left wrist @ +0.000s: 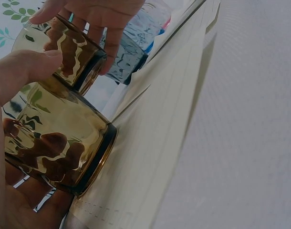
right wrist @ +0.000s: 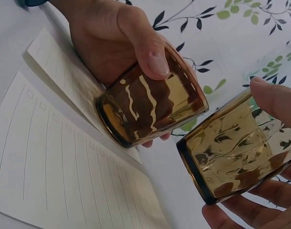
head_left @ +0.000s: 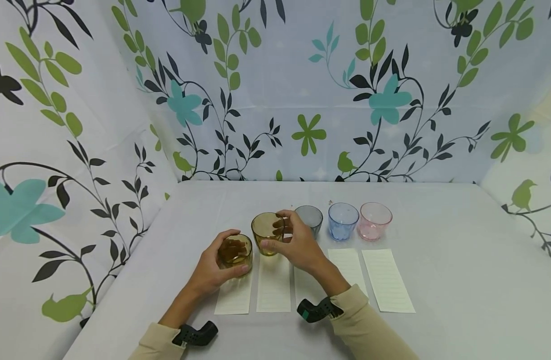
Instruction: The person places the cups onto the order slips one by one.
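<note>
Two amber glasses are held side by side above the left paper strips. The left hand (head_left: 211,266) grips the left amber glass (head_left: 236,256), thumb on the near side and fingers round the far side. In the head view the right hand (head_left: 301,245) holds the other amber glass (head_left: 266,230) from its right, thumb in front. The left wrist view shows the left-hand glass (left wrist: 64,138) close to a strip, with the right-hand glass (left wrist: 64,52) beyond it. From the right wrist, both the right-hand glass (right wrist: 150,100) and the left-hand one (right wrist: 236,152) look tilted.
A grey glass (head_left: 310,218), a blue glass (head_left: 343,221) and a pink glass (head_left: 374,221) stand in a row to the right of the hands. Several lined paper strips (head_left: 388,281) lie along the front of the white table (head_left: 464,280). Patterned cloth (head_left: 266,100) hangs behind.
</note>
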Demonstrator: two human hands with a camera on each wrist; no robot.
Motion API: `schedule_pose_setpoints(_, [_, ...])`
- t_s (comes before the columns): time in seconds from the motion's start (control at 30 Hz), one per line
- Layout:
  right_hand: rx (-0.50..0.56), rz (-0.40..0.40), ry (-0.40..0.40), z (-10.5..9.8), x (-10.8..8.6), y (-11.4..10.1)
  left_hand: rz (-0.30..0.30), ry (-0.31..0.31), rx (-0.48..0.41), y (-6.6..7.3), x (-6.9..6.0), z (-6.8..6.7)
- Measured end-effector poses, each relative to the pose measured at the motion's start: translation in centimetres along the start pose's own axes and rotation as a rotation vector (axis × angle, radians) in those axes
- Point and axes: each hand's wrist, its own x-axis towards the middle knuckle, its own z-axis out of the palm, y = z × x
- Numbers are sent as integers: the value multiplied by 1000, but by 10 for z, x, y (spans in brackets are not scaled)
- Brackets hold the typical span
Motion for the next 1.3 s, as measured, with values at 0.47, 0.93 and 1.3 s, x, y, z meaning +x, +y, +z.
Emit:
schedule_pose_setpoints(0.47, [-9, -5, -37, -5, 0, 4, 9, -2, -7, -1, 0, 1])
schedule_pose_setpoints(0.93, [0, 9, -93, -7, -1, 11, 6, 2, 7, -2, 0, 1])
schedule_pose_setpoints(1.3, [-9, 28, -141, -9, 0, 10, 1, 0, 7, -2, 0, 1])
